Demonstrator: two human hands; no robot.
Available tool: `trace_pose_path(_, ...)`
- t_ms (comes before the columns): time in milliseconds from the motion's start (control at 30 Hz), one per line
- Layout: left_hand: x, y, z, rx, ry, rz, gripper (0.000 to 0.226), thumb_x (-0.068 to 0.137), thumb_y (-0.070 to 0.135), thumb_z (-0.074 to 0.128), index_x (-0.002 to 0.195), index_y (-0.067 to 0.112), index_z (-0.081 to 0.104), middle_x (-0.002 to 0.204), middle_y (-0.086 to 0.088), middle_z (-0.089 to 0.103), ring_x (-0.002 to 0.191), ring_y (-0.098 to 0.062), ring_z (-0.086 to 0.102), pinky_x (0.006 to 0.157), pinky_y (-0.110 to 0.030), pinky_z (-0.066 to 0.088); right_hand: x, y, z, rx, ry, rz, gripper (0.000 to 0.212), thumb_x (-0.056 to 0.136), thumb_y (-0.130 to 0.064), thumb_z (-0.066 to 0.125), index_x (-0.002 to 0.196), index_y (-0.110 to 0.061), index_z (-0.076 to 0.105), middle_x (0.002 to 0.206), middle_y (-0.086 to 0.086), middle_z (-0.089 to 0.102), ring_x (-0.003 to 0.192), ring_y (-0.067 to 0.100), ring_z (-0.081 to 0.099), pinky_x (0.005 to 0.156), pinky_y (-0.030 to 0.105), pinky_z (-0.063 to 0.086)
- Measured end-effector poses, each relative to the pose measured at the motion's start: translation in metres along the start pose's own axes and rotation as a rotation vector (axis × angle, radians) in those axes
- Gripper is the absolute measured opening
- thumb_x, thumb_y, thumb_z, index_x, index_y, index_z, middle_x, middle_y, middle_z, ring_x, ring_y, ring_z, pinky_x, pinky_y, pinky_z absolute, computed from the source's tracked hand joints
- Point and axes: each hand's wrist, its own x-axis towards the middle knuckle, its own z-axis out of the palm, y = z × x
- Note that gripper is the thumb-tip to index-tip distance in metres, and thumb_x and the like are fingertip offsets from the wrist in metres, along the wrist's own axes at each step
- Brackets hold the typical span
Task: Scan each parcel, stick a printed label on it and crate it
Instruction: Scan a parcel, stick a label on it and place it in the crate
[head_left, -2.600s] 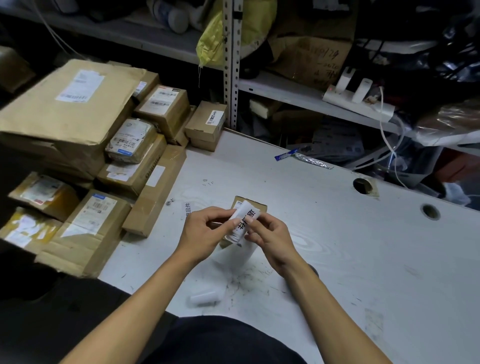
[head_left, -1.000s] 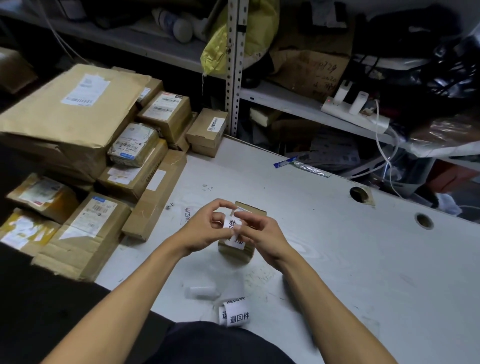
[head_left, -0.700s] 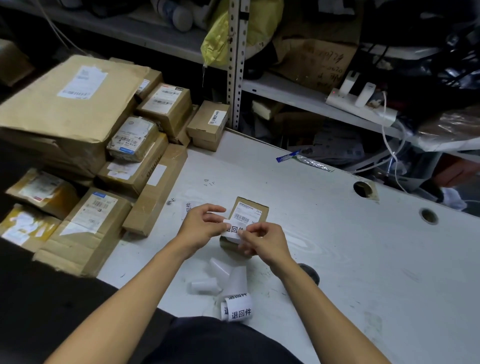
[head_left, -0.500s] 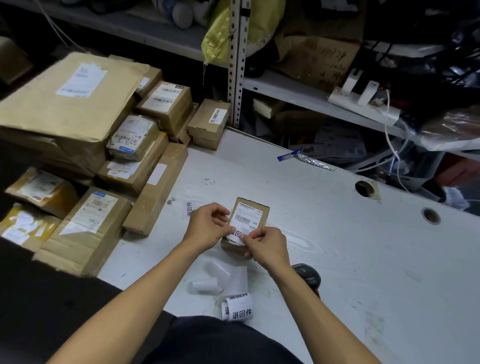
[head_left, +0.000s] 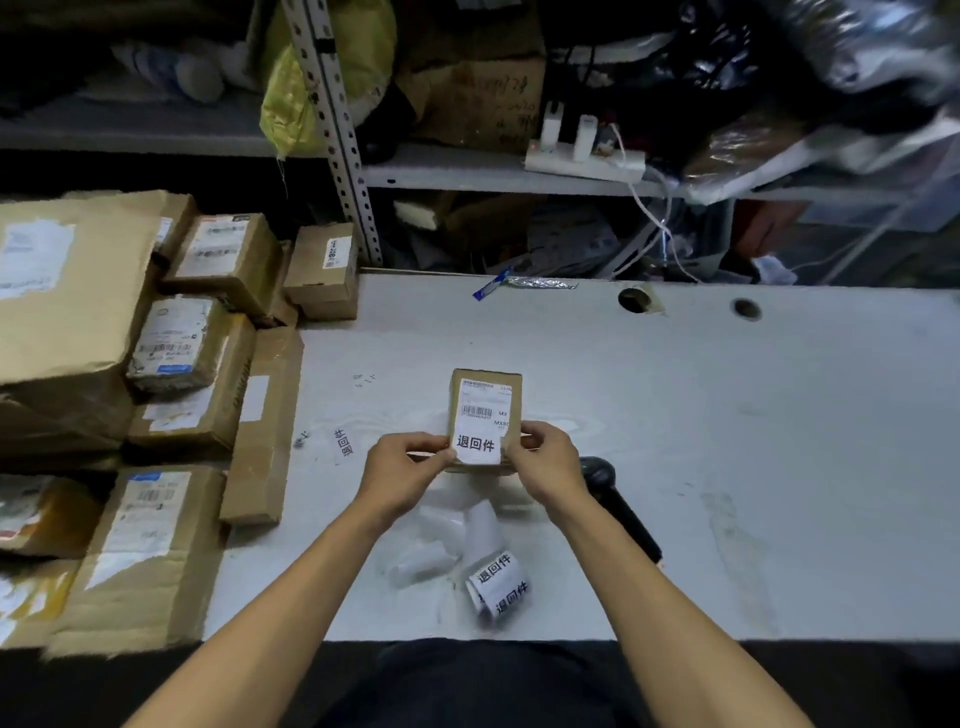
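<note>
Head view, ordered from the near edge outward. Nearest the person, a roll of printed labels lies on the pale worktop, its exposed turns bearing black characters; just beyond it lie curled strips of blank backing paper. To the right of these, a black handheld scanner rests on the worktop, partly hidden behind the right forearm.

At the centre, both hands meet over a small brown parcel that lies flat on the worktop, well apart from the stacked boxes. The left hand has fingers curled, thumb and fingertips pinching the left edge of a white printed label. The right hand is likewise curled, pinching the label's right edge against the parcel's near end. The label lies over the lower part of the parcel's top face, directly below the barcode of the shipping label already there.

Left of the hands, a single loose label lies on the worktop. Further left, stacked cardboard parcels with shipping labels fill the side area. At the far edge lie a blue-and-silver sachet and two round cable holes. Behind, a metal shelf carries a white power strip, a yellow bag and dark clutter.
</note>
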Motion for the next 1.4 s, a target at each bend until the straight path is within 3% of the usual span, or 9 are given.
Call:
trace_pose_path(133,-0.007,0.033,0.011,-0.072,-0.177,0.085,0.018,0.087,0.014,0.078,0.105,0.017,0.078,0.097,0.001,0.078,0.093,-0.027,0.074,0.088,-0.038,0.061,-0.039,-0.002,-0.037,0.143,0.188,-0.039,0.026,0.088,-0.021,0.074,0.113,-0.019,0.072,0.096,-0.004,0.074,0.081,0.004,0.069,0.069,0.015,0.052)
trace_pose_path(267,-0.021,0.071,0.045,-0.077,-0.350,0.202,0.019,0.088,0.014,0.076,0.107,0.018,0.078,0.099,0.004,0.078,0.095,-0.023,0.074,0.087,-0.034,0.060,-0.083,0.005,-0.081,0.300,0.369,-0.029,0.025,0.089,-0.016,0.074,0.114,-0.018,0.072,0.092,-0.004,0.071,0.067,-0.004,0.067,0.057,0.012,0.051)
trace_pose_path(567,-0.130,0.117,0.184,0.101,-0.797,0.417,0.026,0.092,0.028,0.074,0.116,0.020,0.077,0.107,0.008,0.077,0.094,-0.013,0.074,0.092,-0.038,0.059,-0.214,0.102,-0.185,0.484,0.848,0.063,0.025,0.088,-0.015,0.077,0.109,-0.028,0.070,0.091,-0.009,0.069,0.090,0.014,0.068,0.075,0.023,0.054)
trace_pose_path(767,-0.247,0.102,0.300,0.194,-1.029,0.547,0.023,0.091,0.035,0.074,0.110,0.023,0.079,0.108,0.011,0.076,0.099,-0.011,0.072,0.082,-0.033,0.062,-0.322,0.212,-0.239,0.608,1.099,0.203,0.049,0.087,-0.019,0.079,0.133,-0.012,0.063,0.117,0.006,0.066,0.109,0.021,0.065,0.099,0.040,0.055)
trace_pose_path(833,-0.295,0.090,0.340,0.234,-1.121,0.600,0.024,0.091,0.035,0.073,0.111,0.023,0.078,0.105,0.014,0.076,0.097,-0.003,0.071,0.079,-0.022,0.059,-0.367,0.254,-0.256,0.649,1.182,0.259,0.050,0.086,-0.020,0.080,0.132,-0.012,0.064,0.116,0.006,0.069,0.107,0.020,0.067,0.098,0.040,0.056)
trace_pose_path(967,-0.389,0.060,0.417,0.319,-1.333,0.668,0.026,0.090,0.030,0.075,0.113,0.019,0.078,0.103,0.010,0.077,0.095,0.001,0.071,0.087,-0.024,0.056,-0.457,0.336,-0.278,0.654,1.350,0.388,0.052,0.080,-0.032,0.083,0.127,-0.017,0.069,0.104,-0.001,0.074,0.096,0.017,0.070,0.091,0.041,0.059)
trace_pose_path(1100,-0.484,0.030,0.474,0.371,-1.508,0.625,0.016,0.090,0.016,0.075,0.105,0.012,0.079,0.075,0.014,0.073,0.064,0.009,0.059,0.066,-0.016,0.048,-0.541,0.389,-0.286,0.691,1.507,0.482,0.040,0.084,-0.018,0.081,0.121,-0.010,0.072,0.083,-0.011,0.069,0.078,0.010,0.068,0.082,0.036,0.058)
trace_pose_path(1267,-0.574,0.006,0.523,0.489,-1.727,0.565,0.008,0.077,0.025,0.084,0.082,0.030,0.079,0.077,0.006,0.076,0.065,-0.007,0.062,0.066,-0.021,0.052,-0.615,0.444,-0.283,0.784,1.630,0.603,0.043,0.087,-0.020,0.078,0.128,-0.011,0.068,0.102,0.000,0.072,0.093,0.014,0.067,0.088,0.030,0.055)
trace_pose_path(1400,-0.621,-0.020,0.566,0.659,-1.813,0.511,0.041,0.082,0.015,0.083,0.119,0.007,0.066,0.098,-0.012,0.076,0.084,-0.026,0.072,0.077,-0.037,0.060,-0.647,0.482,-0.282,0.852,1.690,0.659,0.043,0.095,-0.024,0.069,0.137,-0.017,0.062,0.126,0.004,0.068,0.111,0.018,0.065,0.099,0.039,0.054)
